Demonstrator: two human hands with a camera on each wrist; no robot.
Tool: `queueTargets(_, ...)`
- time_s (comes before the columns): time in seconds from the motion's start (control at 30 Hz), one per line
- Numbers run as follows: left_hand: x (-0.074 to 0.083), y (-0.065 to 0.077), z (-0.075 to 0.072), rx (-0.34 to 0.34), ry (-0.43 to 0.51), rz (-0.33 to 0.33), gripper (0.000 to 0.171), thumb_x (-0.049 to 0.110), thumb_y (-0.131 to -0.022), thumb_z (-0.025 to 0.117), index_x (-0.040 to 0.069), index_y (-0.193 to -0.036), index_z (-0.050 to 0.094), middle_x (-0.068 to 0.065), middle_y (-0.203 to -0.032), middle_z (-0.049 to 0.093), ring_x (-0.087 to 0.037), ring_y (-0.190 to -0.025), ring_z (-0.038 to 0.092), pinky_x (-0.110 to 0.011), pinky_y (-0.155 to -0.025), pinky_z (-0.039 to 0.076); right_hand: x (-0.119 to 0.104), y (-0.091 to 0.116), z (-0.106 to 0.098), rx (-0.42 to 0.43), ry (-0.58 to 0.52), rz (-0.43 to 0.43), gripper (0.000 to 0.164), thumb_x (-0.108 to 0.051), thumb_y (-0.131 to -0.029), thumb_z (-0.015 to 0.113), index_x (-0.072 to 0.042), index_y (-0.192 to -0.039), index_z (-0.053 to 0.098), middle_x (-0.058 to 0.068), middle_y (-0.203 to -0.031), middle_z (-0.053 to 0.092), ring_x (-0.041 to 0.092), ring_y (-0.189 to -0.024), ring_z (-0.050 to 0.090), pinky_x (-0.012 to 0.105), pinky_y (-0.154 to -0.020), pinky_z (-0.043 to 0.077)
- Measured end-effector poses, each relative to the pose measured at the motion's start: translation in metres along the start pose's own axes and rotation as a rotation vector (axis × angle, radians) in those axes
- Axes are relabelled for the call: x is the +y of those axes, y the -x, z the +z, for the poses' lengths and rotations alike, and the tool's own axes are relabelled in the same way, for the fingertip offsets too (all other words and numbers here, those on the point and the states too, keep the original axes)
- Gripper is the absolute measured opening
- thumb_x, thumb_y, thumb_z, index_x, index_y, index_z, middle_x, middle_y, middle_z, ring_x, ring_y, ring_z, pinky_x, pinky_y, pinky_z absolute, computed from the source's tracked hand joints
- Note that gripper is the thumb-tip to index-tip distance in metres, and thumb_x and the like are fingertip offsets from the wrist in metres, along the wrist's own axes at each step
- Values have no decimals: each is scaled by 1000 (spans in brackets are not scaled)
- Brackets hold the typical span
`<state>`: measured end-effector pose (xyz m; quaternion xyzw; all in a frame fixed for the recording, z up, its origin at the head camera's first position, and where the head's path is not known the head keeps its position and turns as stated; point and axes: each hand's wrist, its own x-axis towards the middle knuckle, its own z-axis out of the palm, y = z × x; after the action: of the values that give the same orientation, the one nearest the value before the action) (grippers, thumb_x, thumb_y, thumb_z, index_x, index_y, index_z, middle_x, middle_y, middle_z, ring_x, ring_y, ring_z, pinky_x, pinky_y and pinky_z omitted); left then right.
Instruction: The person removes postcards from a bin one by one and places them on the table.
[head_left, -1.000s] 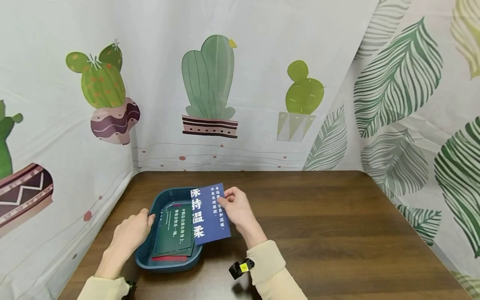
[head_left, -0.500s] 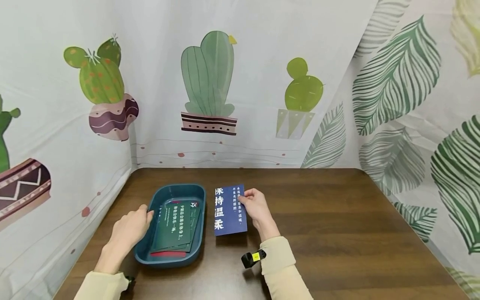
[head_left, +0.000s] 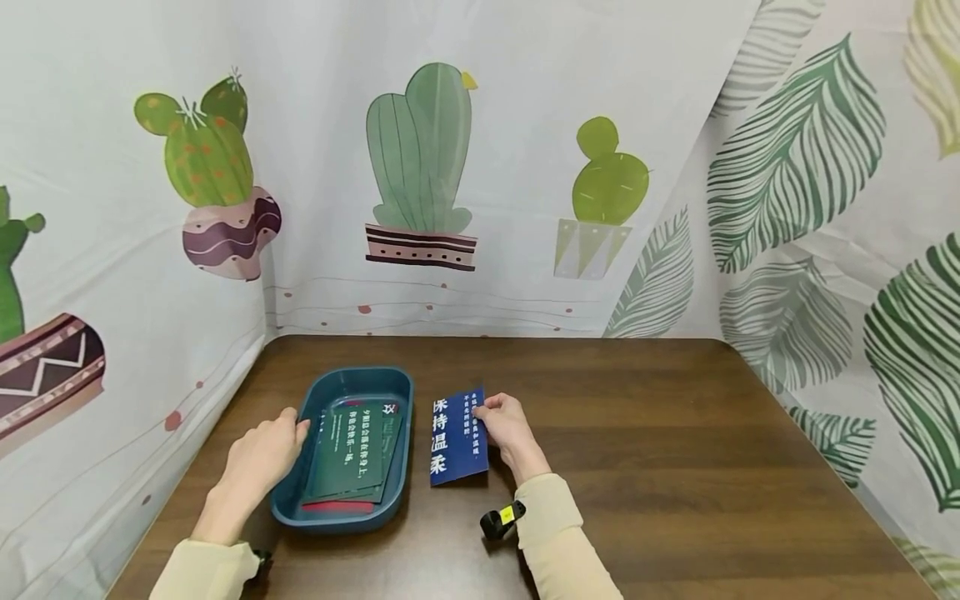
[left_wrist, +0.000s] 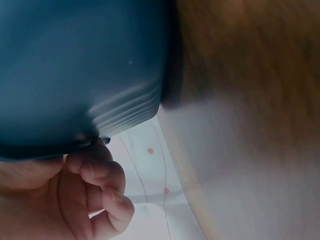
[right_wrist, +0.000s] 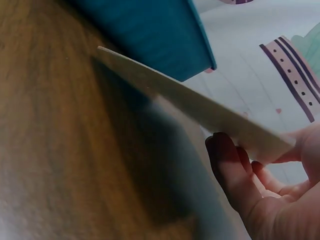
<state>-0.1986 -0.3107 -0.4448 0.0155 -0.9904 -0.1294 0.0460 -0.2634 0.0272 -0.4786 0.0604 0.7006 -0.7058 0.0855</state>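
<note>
A blue tray point(head_left: 408, 467) with rounded corners stands on the left of the table. Inside it lie several dark green cards point(head_left: 348, 450) with white characters, and a red card point(head_left: 339, 507) shows beneath them. My left hand point(head_left: 262, 454) grips the tray's left rim; in the left wrist view its fingers point(left_wrist: 102, 172) curl under the rim. To the right of the tray, my right hand point(head_left: 510, 429) pinches a blue card point(head_left: 459, 446) with white characters by its right edge. The right wrist view shows the card's pale underside point(right_wrist: 185, 100) tilted just above the table.
The brown wooden table point(head_left: 675, 467) stretches away to the right. A white curtain point(head_left: 525, 167) printed with cacti and leaves hangs behind and beside it. On the right wrist sits a black strap device point(head_left: 501, 522) with a yellow label.
My right hand has carried the blue card rightward off the tray, then lowered it toward the table. My left hand has stayed on the tray rim.
</note>
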Motion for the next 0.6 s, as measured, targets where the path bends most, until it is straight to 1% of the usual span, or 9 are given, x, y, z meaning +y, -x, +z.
queueTargets(0.13,-1,0,0,-5,1,-4,34,25,-101,49,-8,-105,53,-33,-88,61,-50,-75,60,-60,-62,47,5,-3,2,-21,-2,13,22,-2,-91,60,7,-110,52,14,-90,61,17,-68,62,30,-58,54)
queueTargets(0.23,-1,-1,0,-8,-1,-6,34,25,-101,49,-9,-105,53,-33,-89,61,-50,-75,60,-60,-62,47,6,-3,1,-23,43,-11,30,1,-87,63,8,-114,52,16,-91,62,18,-70,63,32,-60,55)
queueTargets(0.3,-1,-1,0,-11,-2,-7,34,25,-101,49,-9,-105,53,-33,-89,61,-50,-75,60,-60,-61,47,7,-3,1,-6,132,-37,35,3,-84,67,8,-116,53,15,-90,64,19,-72,63,32,-61,54)
queueTargets(0.37,-1,-1,1,-14,-1,-6,34,25,-101,49,-8,-105,53,-33,-89,61,-50,-74,60,-60,-61,47,6,-2,0,26,265,-71,38,3,-81,71,7,-116,56,13,-87,65,20,-73,64,34,-64,54)
queueTargets(0.47,-1,-1,1,-20,-1,-9,34,25,-101,49,-8,-105,53,-33,-88,61,-49,-74,61,-59,-61,47,6,-1,1,86,491,-105,36,-3,-78,78,3,-110,62,10,-84,66,20,-75,62,35,-68,52)
queueTargets(0.5,-1,-1,1,-21,-1,-10,34,25,-101,49,-8,-105,53,-33,-88,61,-49,-74,61,-59,-61,47,6,-1,1,99,549,-115,34,-5,-78,79,2,-107,64,10,-84,65,20,-74,62,35,-67,52)
queueTargets(0.53,-1,-1,1,-21,-1,-11,34,25,-101,49,-9,-105,53,-33,-88,61,-49,-74,61,-59,-61,47,6,-1,1,107,591,-121,33,-7,-77,81,2,-104,64,11,-84,65,20,-72,63,35,-66,53)
queueTargets(0.6,-1,-1,1,-19,-2,-11,34,25,-101,49,-9,-105,53,-33,-89,61,-50,-74,60,-59,-61,47,7,-1,1,110,640,-122,32,-9,-77,82,1,-101,64,13,-85,64,19,-64,64,33,-59,53)
